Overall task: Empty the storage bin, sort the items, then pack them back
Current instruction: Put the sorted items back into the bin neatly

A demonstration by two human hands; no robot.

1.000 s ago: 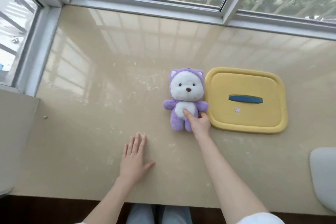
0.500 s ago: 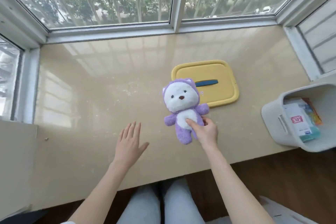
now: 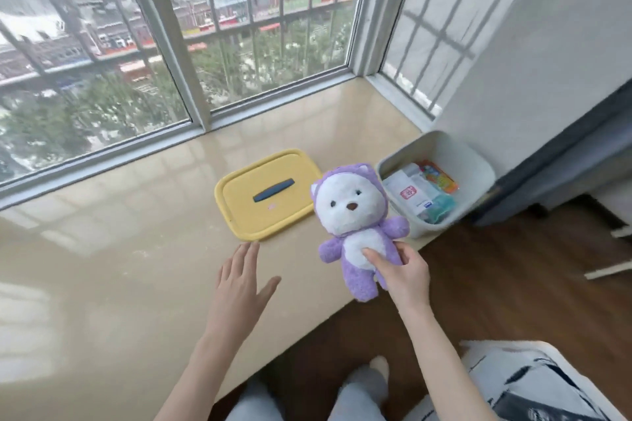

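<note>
The purple teddy (image 3: 355, 215) is going up off the ledge (image 3: 102, 267), toward the bin (image 3: 441, 150). The right hand (image 3: 400, 270) is pinching its soft, light tummy; the left hand (image 3: 239, 284) is staying flat.

The glossy beige stone sill (image 3: 119, 232) offers open passage along its left stretch. To the right a flat yellow plastic lid (image 3: 260, 217) lies low. The pale grey plastic bin (image 3: 478, 169) at the sill's right end gapes upward — coloured packets (image 3: 417, 196) line its bottom. A purple-and-white plush bear (image 3: 352, 212), gripped by the right hand (image 3: 402, 272), hangs before the gap between lid and bin; the left hand (image 3: 239, 280) spreads just before the lid.
</note>
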